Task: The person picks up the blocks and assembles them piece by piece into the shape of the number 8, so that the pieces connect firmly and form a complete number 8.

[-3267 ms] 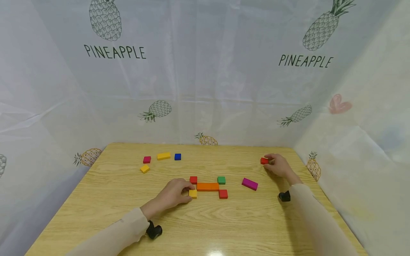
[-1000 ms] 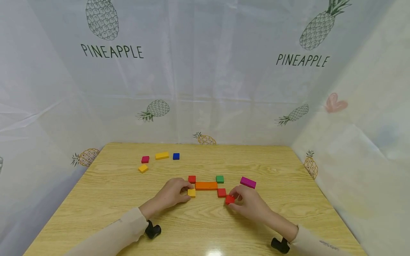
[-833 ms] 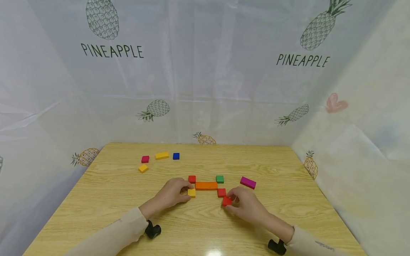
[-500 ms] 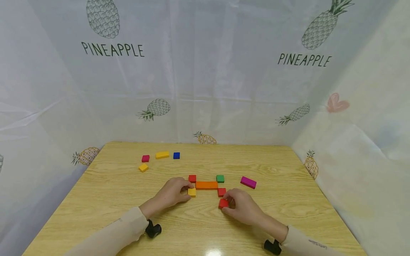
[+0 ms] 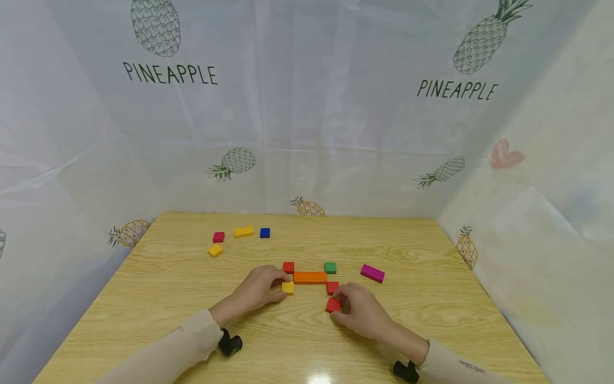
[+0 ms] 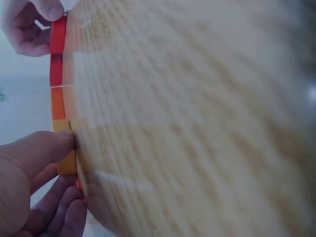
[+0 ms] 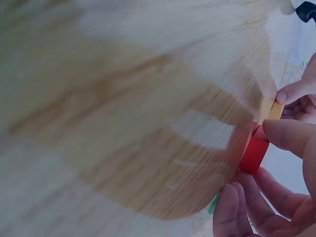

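Observation:
My left hand (image 5: 259, 289) pinches a square yellow block (image 5: 288, 288) at the lower left corner of a long orange block (image 5: 309, 278). Between thumb and fingers, my right hand (image 5: 362, 313) holds a small red block (image 5: 332, 305) low at the table. That block sits just below a second red block (image 5: 332, 288), which adjoins the orange block's lower right corner. A third red block (image 5: 288, 267) is at the orange block's upper left, and a green block (image 5: 330, 268) at its upper right. In the right wrist view the held red block (image 7: 254, 154) shows under my thumb.
A purple block (image 5: 372, 273) lies to the right of the group. Toward the back left of the wooden table (image 5: 408, 240) are a pink-red block (image 5: 218, 237), a long yellow block (image 5: 243, 232), a blue block (image 5: 265, 233) and a tilted yellow block (image 5: 215, 250).
From the far right of the table, my right hand has carried the red block leftward and nearer me, then slid slightly left below the group. My left hand stays on the yellow block.

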`<control>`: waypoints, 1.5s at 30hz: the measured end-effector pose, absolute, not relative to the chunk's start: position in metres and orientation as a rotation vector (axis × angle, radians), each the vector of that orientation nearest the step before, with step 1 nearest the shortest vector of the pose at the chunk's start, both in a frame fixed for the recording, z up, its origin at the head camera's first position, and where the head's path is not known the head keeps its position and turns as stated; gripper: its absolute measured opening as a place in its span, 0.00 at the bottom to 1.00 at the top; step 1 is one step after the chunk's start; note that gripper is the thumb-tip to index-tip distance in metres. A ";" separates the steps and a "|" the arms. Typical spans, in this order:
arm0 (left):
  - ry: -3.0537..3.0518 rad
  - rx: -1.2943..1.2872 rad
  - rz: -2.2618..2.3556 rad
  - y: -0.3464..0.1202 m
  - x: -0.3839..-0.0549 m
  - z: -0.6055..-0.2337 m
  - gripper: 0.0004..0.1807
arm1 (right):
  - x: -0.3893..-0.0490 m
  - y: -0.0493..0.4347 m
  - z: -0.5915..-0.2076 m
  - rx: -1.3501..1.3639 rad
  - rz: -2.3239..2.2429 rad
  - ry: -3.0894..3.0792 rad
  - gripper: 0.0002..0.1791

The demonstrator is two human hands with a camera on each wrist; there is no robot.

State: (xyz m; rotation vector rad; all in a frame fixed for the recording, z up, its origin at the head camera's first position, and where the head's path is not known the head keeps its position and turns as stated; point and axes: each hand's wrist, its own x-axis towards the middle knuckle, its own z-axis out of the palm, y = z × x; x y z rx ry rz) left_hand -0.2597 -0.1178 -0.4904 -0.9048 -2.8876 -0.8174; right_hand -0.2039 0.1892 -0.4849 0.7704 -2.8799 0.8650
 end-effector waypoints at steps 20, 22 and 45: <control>-2.901 -0.899 -0.810 -0.118 -0.260 -0.489 0.16 | -0.207 0.187 -0.485 0.731 0.867 -2.896 0.12; -2.899 -0.900 -0.813 -0.117 -0.260 -0.489 0.16 | -0.207 0.187 -0.485 0.731 0.874 -2.892 0.12; -2.878 -0.911 -0.813 -0.118 -0.261 -0.492 0.16 | -0.208 0.185 -0.484 0.711 0.845 -2.888 0.13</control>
